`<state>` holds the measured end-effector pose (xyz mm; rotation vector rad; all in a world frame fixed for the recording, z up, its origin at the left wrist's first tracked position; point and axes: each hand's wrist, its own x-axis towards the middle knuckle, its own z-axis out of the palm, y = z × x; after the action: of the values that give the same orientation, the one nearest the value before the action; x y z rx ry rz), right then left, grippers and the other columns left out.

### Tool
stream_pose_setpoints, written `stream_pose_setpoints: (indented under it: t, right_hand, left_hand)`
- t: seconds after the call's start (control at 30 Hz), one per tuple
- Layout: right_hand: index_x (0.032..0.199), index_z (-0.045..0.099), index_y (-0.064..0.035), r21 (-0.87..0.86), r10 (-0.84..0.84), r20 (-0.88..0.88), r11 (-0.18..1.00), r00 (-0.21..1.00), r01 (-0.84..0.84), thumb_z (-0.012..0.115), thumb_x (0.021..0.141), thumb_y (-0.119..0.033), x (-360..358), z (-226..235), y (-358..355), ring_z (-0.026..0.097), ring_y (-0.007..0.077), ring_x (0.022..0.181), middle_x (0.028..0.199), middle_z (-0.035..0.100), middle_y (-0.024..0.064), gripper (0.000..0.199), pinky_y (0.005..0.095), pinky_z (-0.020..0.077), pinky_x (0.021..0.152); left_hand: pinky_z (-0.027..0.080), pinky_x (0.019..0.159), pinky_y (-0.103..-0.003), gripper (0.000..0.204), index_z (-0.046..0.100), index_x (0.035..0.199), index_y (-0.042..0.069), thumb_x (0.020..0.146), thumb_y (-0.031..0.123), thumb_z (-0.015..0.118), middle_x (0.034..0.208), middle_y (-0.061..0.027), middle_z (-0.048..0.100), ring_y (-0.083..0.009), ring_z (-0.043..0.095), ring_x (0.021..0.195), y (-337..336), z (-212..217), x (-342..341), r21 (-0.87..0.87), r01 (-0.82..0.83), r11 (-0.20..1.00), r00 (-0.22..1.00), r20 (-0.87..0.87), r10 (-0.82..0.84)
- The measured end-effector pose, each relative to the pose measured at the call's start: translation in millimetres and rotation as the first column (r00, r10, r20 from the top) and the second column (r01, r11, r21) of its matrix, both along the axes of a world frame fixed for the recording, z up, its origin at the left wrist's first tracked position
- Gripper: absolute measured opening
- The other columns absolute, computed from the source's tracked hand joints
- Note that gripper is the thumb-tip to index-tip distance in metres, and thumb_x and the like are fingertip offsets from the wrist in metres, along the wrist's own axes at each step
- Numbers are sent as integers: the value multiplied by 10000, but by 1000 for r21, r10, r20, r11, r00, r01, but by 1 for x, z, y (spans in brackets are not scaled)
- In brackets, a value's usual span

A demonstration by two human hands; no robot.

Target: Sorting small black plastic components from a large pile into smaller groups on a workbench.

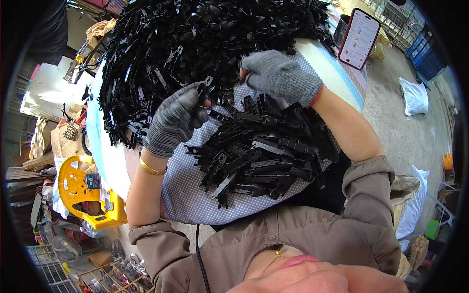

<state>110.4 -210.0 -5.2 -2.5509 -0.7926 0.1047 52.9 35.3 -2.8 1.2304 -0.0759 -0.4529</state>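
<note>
My left hand (175, 117), in a grey knit glove with bare fingertips, is closed on a slim black plastic part (205, 91) with a narrow, lighter end pointing up. Just right of it my right hand (281, 75), gloved the same way, reaches the near edge of a big heap of loose black plastic pieces (205, 34). Its fingers are bent together; what lies between them, if anything, is hidden. Closer to me, a smaller pile of long black clip-like parts (264, 149) rests on a dotted grey cloth (185, 183).
A phone with a lit screen (359, 39) stands at the table's far right. On the left is a yellow plastic chair (73, 190), with a fan (66, 248) behind. White sacks (414, 96) lie on the floor at right, near a blue crate (426, 52). A black cable (199, 254) hangs before me.
</note>
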Motion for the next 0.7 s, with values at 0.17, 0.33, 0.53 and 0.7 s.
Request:
stream_pose_setpoints:
  t: [0.17, 0.33, 0.53, 0.7]
  right_hand:
    - [966, 632, -55, 304, -55, -12, 951, 998, 56, 596, 798, -78, 5, -11, -2, 586, 134, 709, 770, 618, 70, 174, 264, 478, 669]
    - [1009, 634, -60, 248, -138, -67, 957, 988, 150, 591, 800, -72, 3, -4, -1, 592, 126, 740, 841, 628, 83, 213, 277, 485, 699]
    - [998, 628, -16, 566, -81, 150, 824, 985, -19, 577, 832, -75, 3, -9, 2, 590, 124, 764, 863, 632, 62, 184, 244, 491, 724]
    - [996, 639, -23, 701, 129, -499, 642, 857, 311, 607, 841, -132, -19, 12, 4, 580, 105, 717, 830, 625, 33, 192, 238, 493, 662]
  left_hand:
    - [459, 541, -200, 368, 521, 1184, 2, 851, 130, 610, 852, -59, 635, -96, 580, 618, -14, -1, -10, 167, -19, 986, 998, 68, 7]
    - [449, 539, -190, 353, 515, 1167, 8, 847, 129, 602, 875, -54, 641, -71, 571, 616, -19, 0, -14, 321, 7, 947, 978, 194, -73]
    - [428, 503, -167, 386, 507, 1203, 11, 871, 188, 596, 838, -39, 645, -39, 550, 571, -26, 2, -17, 344, 3, 939, 983, 171, -66]
    - [437, 519, -166, 385, 508, 1215, 2, 900, 215, 568, 785, -26, 630, -37, 537, 585, -32, 4, -21, 373, -52, 926, 968, 245, -44]
